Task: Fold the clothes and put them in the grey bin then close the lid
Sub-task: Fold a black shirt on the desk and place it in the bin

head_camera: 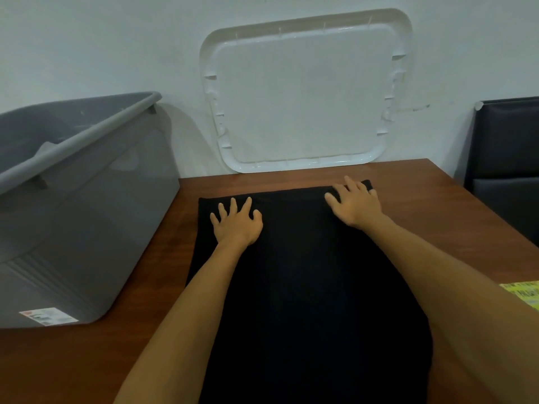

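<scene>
Brown worktop (87, 360) runs to a pale wall (87, 39) at 12 o'clock. Left hand (237, 224) at 11 and right hand (355, 204) at 1 press flat, fingers spread, on the black cloth (306, 287), which lies mid-worktop, long axis 6 to 12. Grey bin (87, 214) at 9; white lid (303, 94) leans on the wall.

Matt black cloth (306, 272); glossy wood table (423, 193); grey plastic bin (87, 214); white lid (303, 91), probably plastic.
</scene>
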Available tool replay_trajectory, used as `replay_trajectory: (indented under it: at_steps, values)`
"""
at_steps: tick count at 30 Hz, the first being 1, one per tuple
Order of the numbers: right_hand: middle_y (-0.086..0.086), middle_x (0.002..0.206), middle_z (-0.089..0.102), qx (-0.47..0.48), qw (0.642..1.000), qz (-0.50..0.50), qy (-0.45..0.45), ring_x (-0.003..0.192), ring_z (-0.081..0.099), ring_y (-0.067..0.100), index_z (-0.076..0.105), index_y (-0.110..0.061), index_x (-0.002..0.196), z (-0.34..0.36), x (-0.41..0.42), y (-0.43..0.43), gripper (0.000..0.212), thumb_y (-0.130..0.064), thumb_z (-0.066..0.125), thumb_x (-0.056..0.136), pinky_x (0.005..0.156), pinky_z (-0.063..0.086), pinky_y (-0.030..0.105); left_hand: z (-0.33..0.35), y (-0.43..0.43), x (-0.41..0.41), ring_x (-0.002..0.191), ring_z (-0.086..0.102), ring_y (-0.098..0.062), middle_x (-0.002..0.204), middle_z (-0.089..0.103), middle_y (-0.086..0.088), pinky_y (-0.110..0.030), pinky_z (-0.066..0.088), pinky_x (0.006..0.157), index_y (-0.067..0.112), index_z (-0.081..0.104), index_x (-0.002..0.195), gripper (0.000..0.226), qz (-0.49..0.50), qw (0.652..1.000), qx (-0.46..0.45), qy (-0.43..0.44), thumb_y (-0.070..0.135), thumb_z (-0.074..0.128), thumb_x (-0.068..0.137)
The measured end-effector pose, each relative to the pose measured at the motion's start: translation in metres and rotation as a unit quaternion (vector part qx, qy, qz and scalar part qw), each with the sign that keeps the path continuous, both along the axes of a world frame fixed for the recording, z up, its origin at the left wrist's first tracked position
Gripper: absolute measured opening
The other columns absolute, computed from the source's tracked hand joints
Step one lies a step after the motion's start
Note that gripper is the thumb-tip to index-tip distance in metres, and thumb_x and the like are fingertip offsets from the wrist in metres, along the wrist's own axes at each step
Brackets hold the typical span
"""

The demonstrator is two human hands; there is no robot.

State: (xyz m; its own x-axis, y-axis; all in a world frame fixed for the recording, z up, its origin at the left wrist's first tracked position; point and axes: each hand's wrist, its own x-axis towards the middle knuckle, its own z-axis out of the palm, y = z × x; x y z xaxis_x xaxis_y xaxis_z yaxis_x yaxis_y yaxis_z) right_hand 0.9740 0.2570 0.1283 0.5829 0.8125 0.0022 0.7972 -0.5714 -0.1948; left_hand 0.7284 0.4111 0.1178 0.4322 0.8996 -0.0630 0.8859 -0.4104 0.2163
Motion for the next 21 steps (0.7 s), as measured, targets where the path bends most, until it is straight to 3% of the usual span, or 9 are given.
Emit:
replay_trajectory:
  at_steps: [3,5,21]
  values:
    - [0.001,0.172,-0.002,-0.058,0.998,-0.018,-0.006,0.158,-0.006,0.032,0.005,-0.036,0.164,-0.012,0.013,-0.005,0.083,-0.08,0.007,0.094,0.121,-0.008,0.062,0.002,0.011,0.003,0.157,-0.011,-0.036,0.172,-0.005,-0.002,-0.061,-0.006,0.124,0.044,0.002,0.162,0.062,-0.012,1.0,-0.013,0.025,0.061,0.015,0.104]
    - [-0.001,0.172,-0.004,-0.074,0.997,-0.014,0.01,0.157,-0.01,0.035,0.001,-0.04,0.163,-0.009,0.021,0.0,0.083,-0.083,0.007,0.092,0.121,-0.008,0.064,0.002,0.015,0.004,0.157,-0.012,-0.037,0.172,-0.005,-0.001,-0.062,-0.007,0.123,0.045,0.001,0.162,0.063,-0.015,0.999,-0.011,0.033,0.063,0.014,0.103]
    - [0.001,0.172,-0.006,-0.088,0.996,-0.026,-0.01,0.157,-0.01,0.035,-0.002,-0.042,0.162,-0.008,0.05,0.017,0.084,-0.084,0.004,0.09,0.121,-0.011,0.065,0.005,0.051,0.022,0.156,-0.011,-0.039,0.172,-0.004,0.0,-0.066,-0.007,0.122,0.049,0.002,0.16,0.062,-0.029,0.998,-0.011,0.047,0.068,0.013,0.102]
